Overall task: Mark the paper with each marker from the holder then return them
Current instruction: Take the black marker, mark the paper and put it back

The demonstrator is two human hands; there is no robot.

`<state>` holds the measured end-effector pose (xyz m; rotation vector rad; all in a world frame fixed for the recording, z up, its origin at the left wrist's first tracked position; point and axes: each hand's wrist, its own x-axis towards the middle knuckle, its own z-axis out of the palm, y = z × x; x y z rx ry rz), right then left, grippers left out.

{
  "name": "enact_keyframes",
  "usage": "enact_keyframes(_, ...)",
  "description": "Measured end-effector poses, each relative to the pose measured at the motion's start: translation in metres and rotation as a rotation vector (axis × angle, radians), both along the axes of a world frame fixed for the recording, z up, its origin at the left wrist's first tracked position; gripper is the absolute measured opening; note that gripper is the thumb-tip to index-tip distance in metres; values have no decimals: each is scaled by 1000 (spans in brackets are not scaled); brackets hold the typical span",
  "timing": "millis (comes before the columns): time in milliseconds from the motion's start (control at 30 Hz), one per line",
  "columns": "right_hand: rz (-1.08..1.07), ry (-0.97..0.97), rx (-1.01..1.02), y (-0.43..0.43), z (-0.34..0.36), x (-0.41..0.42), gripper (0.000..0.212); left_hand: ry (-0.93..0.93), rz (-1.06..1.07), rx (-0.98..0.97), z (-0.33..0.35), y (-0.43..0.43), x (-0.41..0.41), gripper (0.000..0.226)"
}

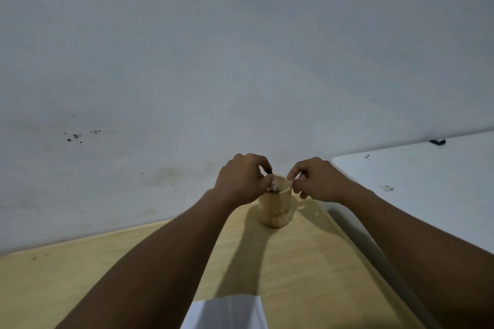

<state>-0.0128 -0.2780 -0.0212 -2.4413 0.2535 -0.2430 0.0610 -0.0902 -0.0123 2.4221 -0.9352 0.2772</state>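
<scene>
A round wooden holder (275, 211) stands at the far end of the wooden table (294, 262), close to the wall. My left hand (240, 180) is over the holder's left rim, fingers pinched on a dark marker (272, 186) whose lower part is inside the holder. My right hand (318, 181) is at the right rim, with thumb and forefinger pinched on the holder's edge. Any other markers inside are hidden by my hands. A white sheet of paper (227, 312) lies near me at the bottom edge, between my forearms.
A stained white wall (187, 75) rises directly behind the holder. A white table (427, 184) adjoins on the right with a small black object (437, 142) at its far edge. A dark gap (374, 248) runs between the two tables.
</scene>
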Motion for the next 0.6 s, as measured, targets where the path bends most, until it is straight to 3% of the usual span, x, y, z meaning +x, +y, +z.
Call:
enact_keyframes(100, 19, 17, 128, 15, 21, -18, 13, 29, 20, -124, 23, 17, -11, 14)
enact_keyframes(167, 42, 81, 279, 32, 33, -30, 28, 46, 25, -224, 39, 32, -21, 13)
enact_keyframes(300, 137, 289, 802, 82, 38, -51, 73, 138, 28, -426, 68, 71, -53, 15)
enact_keyframes(367, 174, 289, 1059, 112, 28, -57, 86, 257, 12, -522, 73, 92, -67, 17)
enact_keyframes(433, 148, 183, 1326, 144, 15, -59, 85, 348, -1, -567, 71, 114, -77, 20)
enact_keyframes(500, 56, 37, 1558, 173, 1, -55, 69, 375, 13, -565, 60, 136, -83, 21)
enact_keyframes(600, -15, -88, 1705, 205, -9, -48, 39, 396, 54, -605, 35, 167, -86, 22)
